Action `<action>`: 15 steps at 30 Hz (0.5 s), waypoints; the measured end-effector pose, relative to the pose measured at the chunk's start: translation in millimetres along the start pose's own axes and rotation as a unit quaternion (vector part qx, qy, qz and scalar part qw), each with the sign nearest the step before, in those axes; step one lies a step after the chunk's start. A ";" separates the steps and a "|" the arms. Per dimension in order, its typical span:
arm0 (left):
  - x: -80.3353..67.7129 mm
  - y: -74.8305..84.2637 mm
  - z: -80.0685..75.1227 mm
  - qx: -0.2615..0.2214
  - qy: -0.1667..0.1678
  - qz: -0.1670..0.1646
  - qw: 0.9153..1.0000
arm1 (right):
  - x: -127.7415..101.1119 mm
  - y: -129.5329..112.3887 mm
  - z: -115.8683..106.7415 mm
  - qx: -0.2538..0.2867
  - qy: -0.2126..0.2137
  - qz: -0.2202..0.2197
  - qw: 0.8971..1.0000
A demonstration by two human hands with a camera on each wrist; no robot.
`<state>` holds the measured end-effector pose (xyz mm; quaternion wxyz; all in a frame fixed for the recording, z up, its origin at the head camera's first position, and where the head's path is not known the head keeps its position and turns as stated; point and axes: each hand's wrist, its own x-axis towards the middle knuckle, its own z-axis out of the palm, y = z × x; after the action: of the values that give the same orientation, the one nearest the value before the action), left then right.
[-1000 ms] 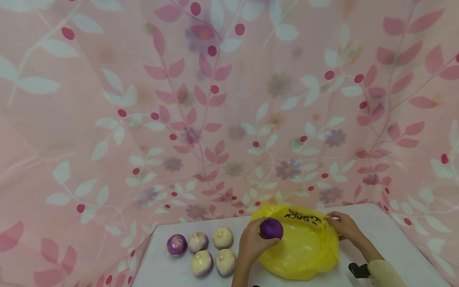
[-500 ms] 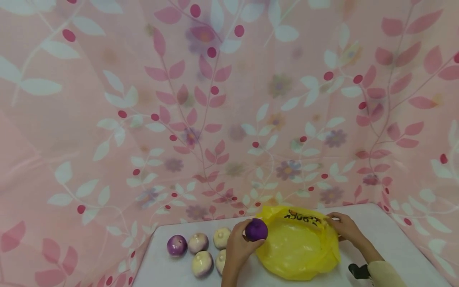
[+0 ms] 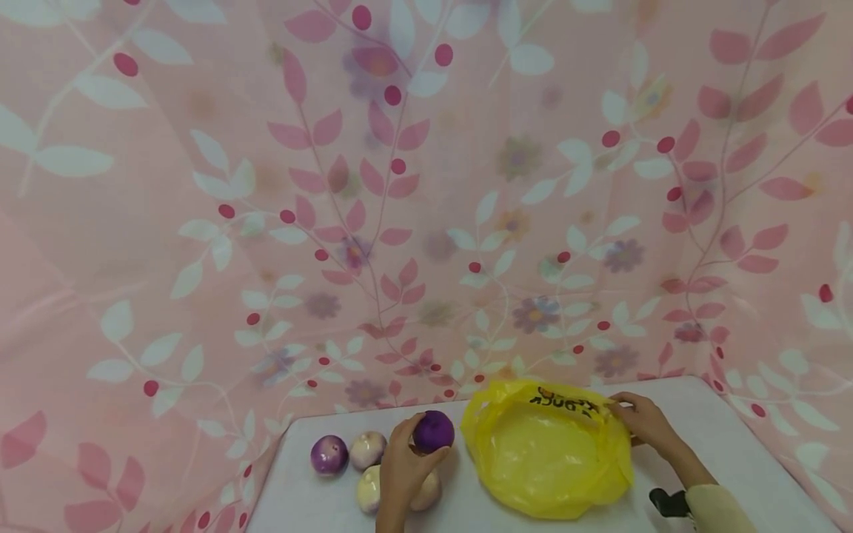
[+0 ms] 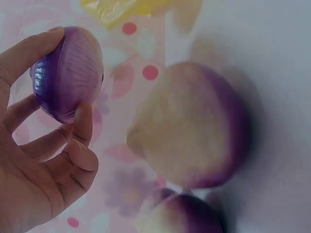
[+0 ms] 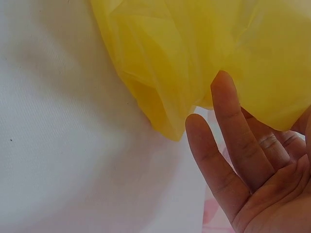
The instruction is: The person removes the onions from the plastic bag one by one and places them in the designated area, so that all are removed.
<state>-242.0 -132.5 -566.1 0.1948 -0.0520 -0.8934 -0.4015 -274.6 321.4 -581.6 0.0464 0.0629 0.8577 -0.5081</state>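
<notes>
My left hand point(image 3: 403, 466) holds a glossy purple onion point(image 3: 435, 431) between thumb and fingertips, above the white table and left of the bag. In the left wrist view this onion point(image 4: 73, 73) shows a ribbed purple side fading paler. Several more purple-and-cream onions sit on the table, among them a purple one point(image 3: 329, 455) at the far left and a cream one point(image 3: 368, 449) beside it; my hand partly hides others. At the right, my right hand point(image 3: 646, 426) pinches the rim of a yellow plastic bag point(image 3: 553, 466), whose mouth gapes. Its outer fingers point(image 5: 209, 150) stand spread.
The white table point(image 3: 720, 444) reaches back to a pink floral curtain point(image 3: 426, 222), which also runs along both sides. A dark object point(image 3: 668, 503) shows by the right sleeve point(image 3: 716, 507).
My left hand has carried the purple onion leftward, from over the bag's mouth to above the onions on the table. The right hand has stayed at the bag's rim.
</notes>
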 end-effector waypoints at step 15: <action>-3.0 -26.3 -39.2 0.038 0.035 -0.080 0.995 | -2.7 -4.8 1.2 0.000 -0.002 -0.001 1.000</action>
<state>-233.7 -179.0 -562.1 0.1954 0.0413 -0.9020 -0.3828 -272.7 317.9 -577.7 0.0476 0.0615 0.8576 -0.5083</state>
